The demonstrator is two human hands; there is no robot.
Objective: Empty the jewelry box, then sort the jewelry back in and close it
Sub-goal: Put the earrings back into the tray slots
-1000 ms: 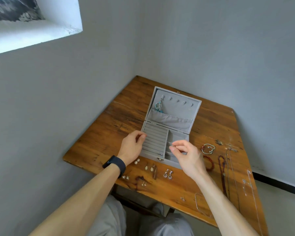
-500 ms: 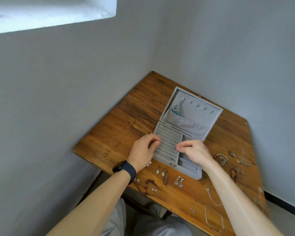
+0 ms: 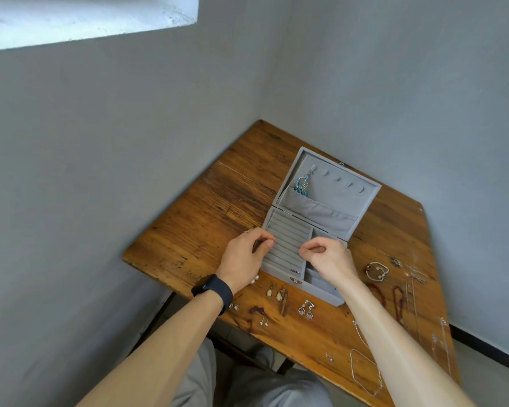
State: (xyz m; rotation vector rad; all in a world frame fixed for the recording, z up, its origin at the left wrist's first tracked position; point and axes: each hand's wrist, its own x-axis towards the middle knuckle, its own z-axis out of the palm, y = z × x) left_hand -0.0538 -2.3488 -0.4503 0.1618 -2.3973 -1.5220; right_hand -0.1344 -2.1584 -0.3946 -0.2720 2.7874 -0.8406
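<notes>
The right grip (image 3: 329,259) is moving over from the side slots to the ring rows (image 3: 288,242), which are lying between the two grips. It is pinching shut on a tiny piece, too small to see now. The left grip (image 3: 244,259) is curling on the box (image 3: 321,292) wall, holding it steady. So sorting back in is likely starting. A second ago the right grip was pinching farther right. Most jewelry (image 3: 306,309) is lying on the counter (image 3: 206,230), near both grips.
</notes>
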